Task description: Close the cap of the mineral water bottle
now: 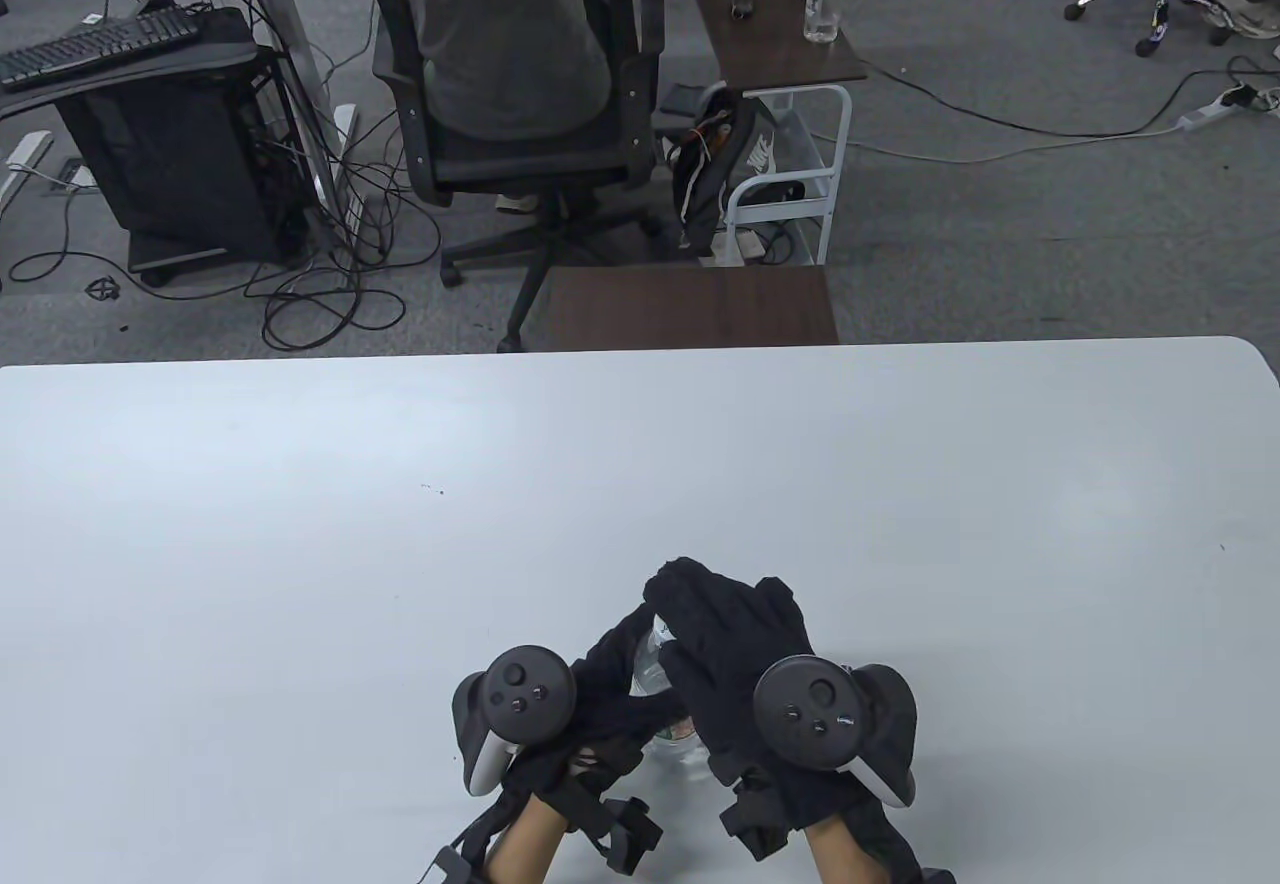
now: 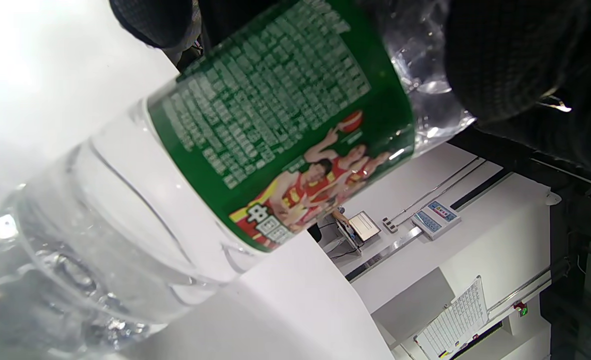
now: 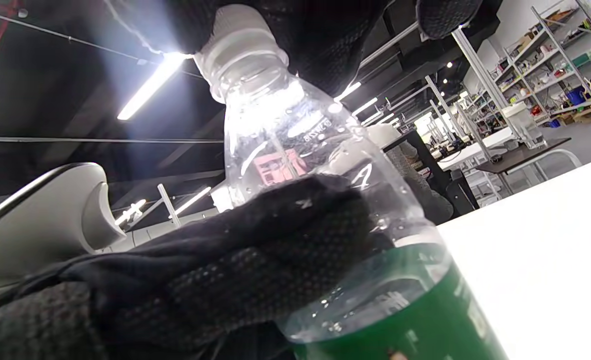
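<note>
A clear mineral water bottle [image 1: 662, 724] with a green label stands at the near middle of the white table [image 1: 300, 524], mostly hidden by my hands. My left hand [image 1: 600, 694] grips its body; the label fills the left wrist view [image 2: 275, 130]. My right hand [image 1: 720, 634] lies over the bottle's top. In the right wrist view the bottle [image 3: 325, 225] rises to a white cap [image 3: 238, 30] sitting on the neck, with my right fingers [image 3: 325, 30] wrapped around the cap. My left fingers [image 3: 215, 270] wrap the bottle's shoulder.
Past the table's far edge stand a dark brown side table [image 1: 692, 306], an office chair [image 1: 510, 94] and a computer stand with a keyboard [image 1: 100, 49]. Cables lie on the grey floor.
</note>
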A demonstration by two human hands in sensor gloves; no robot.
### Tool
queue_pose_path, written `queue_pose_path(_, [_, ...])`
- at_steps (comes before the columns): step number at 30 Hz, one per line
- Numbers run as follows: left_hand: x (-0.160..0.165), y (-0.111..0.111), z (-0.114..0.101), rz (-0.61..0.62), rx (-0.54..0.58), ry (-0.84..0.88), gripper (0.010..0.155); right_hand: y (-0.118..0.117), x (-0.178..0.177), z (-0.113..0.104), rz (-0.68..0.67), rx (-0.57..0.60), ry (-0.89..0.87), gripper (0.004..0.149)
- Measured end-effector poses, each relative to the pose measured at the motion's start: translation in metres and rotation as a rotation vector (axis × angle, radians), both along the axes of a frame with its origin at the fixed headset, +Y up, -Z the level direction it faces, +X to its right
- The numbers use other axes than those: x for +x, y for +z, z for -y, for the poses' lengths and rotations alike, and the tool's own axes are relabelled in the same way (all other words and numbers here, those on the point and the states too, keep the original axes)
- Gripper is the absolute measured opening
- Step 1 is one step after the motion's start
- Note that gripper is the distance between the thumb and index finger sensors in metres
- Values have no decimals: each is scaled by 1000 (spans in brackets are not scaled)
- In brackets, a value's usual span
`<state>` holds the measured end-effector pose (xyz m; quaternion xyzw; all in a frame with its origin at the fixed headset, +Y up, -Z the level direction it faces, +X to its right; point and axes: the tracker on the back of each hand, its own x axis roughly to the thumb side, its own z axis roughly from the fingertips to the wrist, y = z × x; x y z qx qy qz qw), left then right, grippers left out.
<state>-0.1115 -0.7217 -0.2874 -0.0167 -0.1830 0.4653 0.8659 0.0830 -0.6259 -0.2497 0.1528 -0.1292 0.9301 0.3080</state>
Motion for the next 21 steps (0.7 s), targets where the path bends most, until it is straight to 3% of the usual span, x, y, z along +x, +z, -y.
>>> queue_pose_path(5, [0, 0, 0, -5, -4, 1, 81, 0, -2, 3, 54, 11, -36, 52])
queue_pose_path(13, [-1, 0, 0, 2, -6, -1, 82, 6, -5, 8, 259, 189, -4, 58])
queue_pose_path(21, [0, 0, 0, 2, -4, 5, 81, -6, 0, 14, -83, -120, -193, 58])
